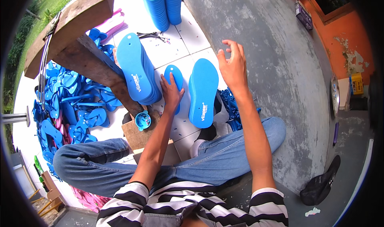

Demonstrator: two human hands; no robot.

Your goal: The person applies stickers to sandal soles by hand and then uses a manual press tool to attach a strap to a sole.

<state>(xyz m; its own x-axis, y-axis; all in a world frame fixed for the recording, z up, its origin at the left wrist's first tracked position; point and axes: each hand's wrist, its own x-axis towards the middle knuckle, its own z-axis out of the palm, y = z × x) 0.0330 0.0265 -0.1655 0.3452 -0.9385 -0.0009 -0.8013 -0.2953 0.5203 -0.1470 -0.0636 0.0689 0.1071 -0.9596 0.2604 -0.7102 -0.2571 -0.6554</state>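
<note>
My left hand (172, 91) lies with its fingers stretched over a single blue flip-flop sole (174, 71), between two stacks. To its left a tall, tilted stack of blue soles (134, 63) shows small holes and white print on top. On the other side, another stack of blue soles (204, 83) stands close to my right hand (234, 69). That hand is raised beside the stack, fingers apart and loosely bent, with nothing visible in it. Whether my left fingers grip the sole's edge is hidden.
A wooden post frame (86, 47) leans in at left, with a small blue cup (143, 120) at its foot. Past it lies a heap of blue flip-flops (72, 95). Dark blue straps (230, 109) are piled by my right knee. Twin sole stacks (162, 7) stand farther off.
</note>
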